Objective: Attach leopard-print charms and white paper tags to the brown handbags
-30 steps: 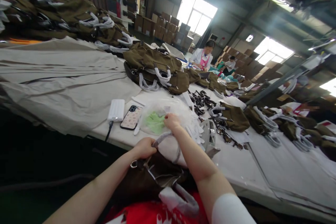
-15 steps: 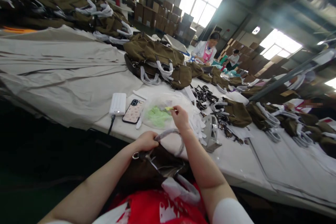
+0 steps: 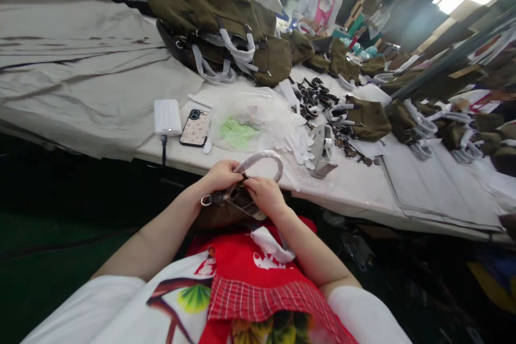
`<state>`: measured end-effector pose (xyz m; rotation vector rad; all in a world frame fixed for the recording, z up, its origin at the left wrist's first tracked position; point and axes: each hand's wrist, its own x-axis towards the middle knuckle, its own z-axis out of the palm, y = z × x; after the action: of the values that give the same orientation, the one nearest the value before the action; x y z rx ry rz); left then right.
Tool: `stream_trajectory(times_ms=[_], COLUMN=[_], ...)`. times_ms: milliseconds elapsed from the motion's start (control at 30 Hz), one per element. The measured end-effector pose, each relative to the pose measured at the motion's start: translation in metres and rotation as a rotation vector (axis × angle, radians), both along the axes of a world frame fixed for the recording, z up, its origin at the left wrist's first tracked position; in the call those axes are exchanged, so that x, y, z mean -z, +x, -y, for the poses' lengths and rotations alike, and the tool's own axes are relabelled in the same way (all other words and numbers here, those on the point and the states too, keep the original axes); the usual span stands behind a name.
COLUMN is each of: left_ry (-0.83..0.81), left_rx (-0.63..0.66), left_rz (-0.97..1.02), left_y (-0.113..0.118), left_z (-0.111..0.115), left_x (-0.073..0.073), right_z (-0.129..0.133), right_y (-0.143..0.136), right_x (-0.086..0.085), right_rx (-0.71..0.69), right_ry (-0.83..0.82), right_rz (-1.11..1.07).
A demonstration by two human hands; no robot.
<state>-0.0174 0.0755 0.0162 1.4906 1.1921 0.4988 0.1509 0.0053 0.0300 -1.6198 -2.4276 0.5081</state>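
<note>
A dark brown handbag [image 3: 213, 217] is held against my front at the table edge, its top open towards me. One wrapped handle [image 3: 268, 155] arches up over the table side; another white-wrapped handle [image 3: 268, 242] hangs over my red apron. My left hand [image 3: 223, 175] is closed on the bag's rim at the base of the upright handle. Right beside it, my right hand [image 3: 265, 196] has its fingertips pinched together at the same rim. Whatever lies between those fingertips is hidden. Beyond the handle lies a clear plastic bag [image 3: 258, 105] with light green pieces [image 3: 237, 131] inside.
A white power bank [image 3: 167, 116] with a cable and a phone [image 3: 194, 128] lie left of the plastic bag. To its right are white strips [image 3: 298, 145], a grey dispenser [image 3: 322, 151] and dark straps [image 3: 314, 98]. Olive bags [image 3: 221, 21] are piled behind. A person [image 3: 322, 2] works across the table.
My right hand has come back from the plastic bag, where it held a small yellow-green piece, to the handbag's rim beside my left hand. The view has tilted downward.
</note>
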Motion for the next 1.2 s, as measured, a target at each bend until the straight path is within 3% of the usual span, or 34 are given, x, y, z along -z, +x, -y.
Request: stream_trajectory(times_ms=[133,300,400,600,933,1033,1200], left_ry=[0.003,-0.014,-0.026,-0.015,0.006,-0.036,-0.042], left_rx=[0.002,-0.004,-0.029,-0.015,-0.012,-0.024,0.0], left_rz=[0.032,0.047,0.062,0.013,0.009,0.02,0.025], left_y=[0.006,0.001,-0.002,0.003,-0.003,-0.002,0.0], left_z=[0.016,0.021,0.023,0.029,0.02,0.021,0.022], left_x=[-0.014,-0.029,-0.033,-0.034,-0.032,-0.034,-0.036], right_z=[0.008,0.013,0.016,0.016,0.023,0.025,0.024], right_y=[-0.011,-0.015,-0.017,-0.029,-0.023,-0.019,-0.018], right_x=[0.01,0.016,0.02,0.031,0.013,0.013,0.016], right_rx=[-0.099,-0.12,-0.157,-0.263,-0.129,-0.068,-0.049], right_ry=[-0.037,0.014,0.09,-0.044,-0.039,-0.007,-0.096], right_rz=[0.102,0.024,-0.025,0.088,-0.061,-0.14,-0.207])
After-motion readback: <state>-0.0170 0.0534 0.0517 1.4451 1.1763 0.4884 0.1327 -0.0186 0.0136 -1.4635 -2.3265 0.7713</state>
